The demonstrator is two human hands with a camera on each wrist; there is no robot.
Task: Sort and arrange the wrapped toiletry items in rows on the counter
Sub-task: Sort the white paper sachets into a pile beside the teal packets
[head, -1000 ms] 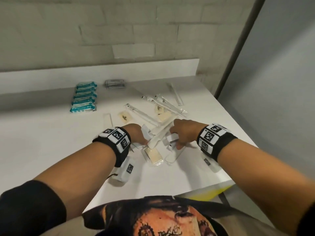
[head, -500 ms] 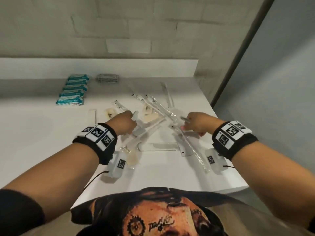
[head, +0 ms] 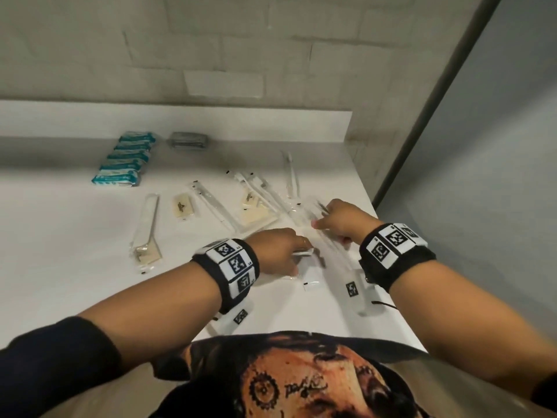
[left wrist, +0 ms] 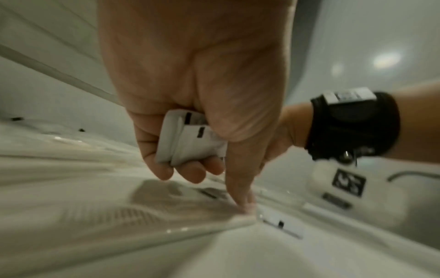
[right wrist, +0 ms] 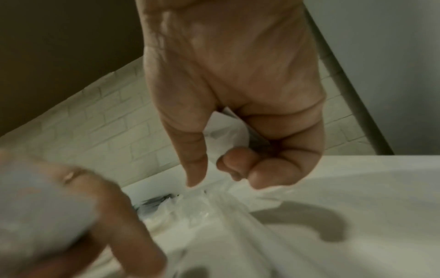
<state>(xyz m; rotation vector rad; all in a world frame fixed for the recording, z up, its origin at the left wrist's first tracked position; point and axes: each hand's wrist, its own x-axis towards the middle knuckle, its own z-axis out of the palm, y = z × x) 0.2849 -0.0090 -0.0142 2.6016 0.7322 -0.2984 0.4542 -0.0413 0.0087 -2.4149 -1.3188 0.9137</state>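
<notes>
The white counter (head: 75,236) fills the view, smooth and matte, its right edge close beside the right hand (head: 343,221) and its near edge at the person's shirt; the left half lies open. Since half a second ago both hands have drawn together from wide apart, and a clear-wrapped comb (head: 144,227) now lies alone at the left. Five teal packets (head: 120,167) stand in a row at the back, a grey pack (head: 188,140) just beside them. Crinkly clear sleeves (head: 265,191) with long thin items lie crossed in the middle over flat cream sachets (head: 184,206). The left hand (left wrist: 190,94) clenches folded white sachets (left wrist: 188,139), its forefinger pressing a clear wrapper on the counter. The right hand pinches a clear sleeve (right wrist: 228,139) between thumb and curled fingers.
</notes>
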